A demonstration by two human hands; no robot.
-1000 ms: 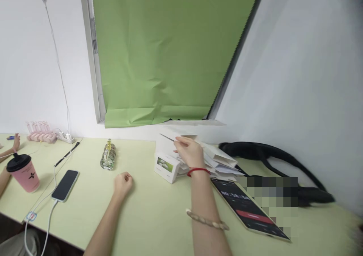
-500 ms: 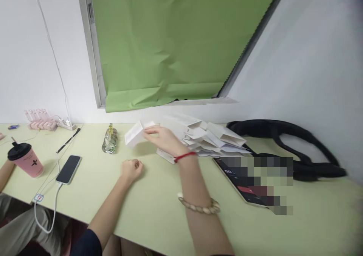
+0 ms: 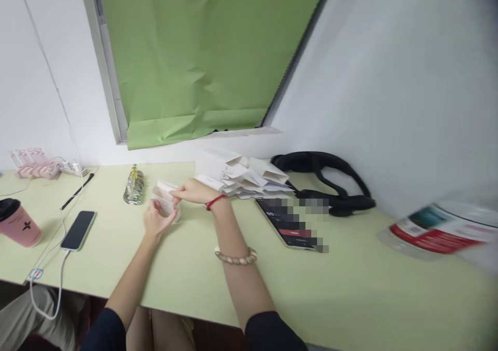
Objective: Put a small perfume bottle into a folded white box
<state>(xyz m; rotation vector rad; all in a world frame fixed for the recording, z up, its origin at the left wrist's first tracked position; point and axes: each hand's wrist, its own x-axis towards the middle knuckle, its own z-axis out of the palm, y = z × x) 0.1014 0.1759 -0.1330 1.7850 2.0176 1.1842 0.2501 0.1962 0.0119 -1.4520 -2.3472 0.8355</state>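
Note:
A small white paper box [image 3: 163, 191] is held up off the table between both hands, its top side open toward me. My left hand [image 3: 154, 220] grips its near left side, thumb and fingers closed on it. My right hand [image 3: 194, 191], with a red string at the wrist and a beaded bracelet lower down, pinches its right side; the fingertips are partly hidden. Just right of this hand lies a pile of white paper boxes [image 3: 249, 177], several flattened or half folded. Small glass bottles [image 3: 134, 187] stand close together to the left of the held box.
A phone with a timer [image 3: 282, 226] and a black looped object [image 3: 338, 195] lie to the right. A clear container with a red label [image 3: 436, 232] stands at far right. On the left are a charging phone [image 3: 79, 230], a pink cup [image 3: 23, 226] and a pink rack [image 3: 37, 169].
My right hand has brought the white box left and nearer from beside the pile. My left hand, resting closed on the table before, has risen to grip it. The view has swung right.

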